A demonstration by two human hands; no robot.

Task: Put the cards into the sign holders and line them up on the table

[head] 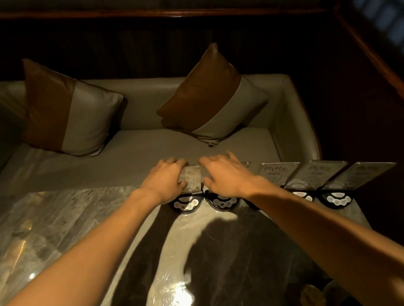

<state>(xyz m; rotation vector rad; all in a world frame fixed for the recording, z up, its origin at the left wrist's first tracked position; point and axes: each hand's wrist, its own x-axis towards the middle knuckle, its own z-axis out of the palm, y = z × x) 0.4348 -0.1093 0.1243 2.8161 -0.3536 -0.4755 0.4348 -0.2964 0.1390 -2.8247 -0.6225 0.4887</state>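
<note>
Lining-up stage, I'd say. Left hand [167, 182] grips the leftmost sign holder [192, 184] mid-frame; right hand [225, 175] covers its neighbour, grip unclear. Three more holders [313, 175] stand along the table [49, 230] edge rightward. Next: nudge these two straight.

A row of sign holders [305, 178] runs along the far right part of the table [75, 226], their black round bases almost touching, so no hand fits between them. Both hands crowd the left end of that row: the left hand [167, 183] and right hand [225, 175] flank one holder [192, 183] with little gap. The table left of the row lies open for passing, as does the broad near part. Beyond the far edge stands a sofa [128, 148] with two cushions [69, 110].
</note>
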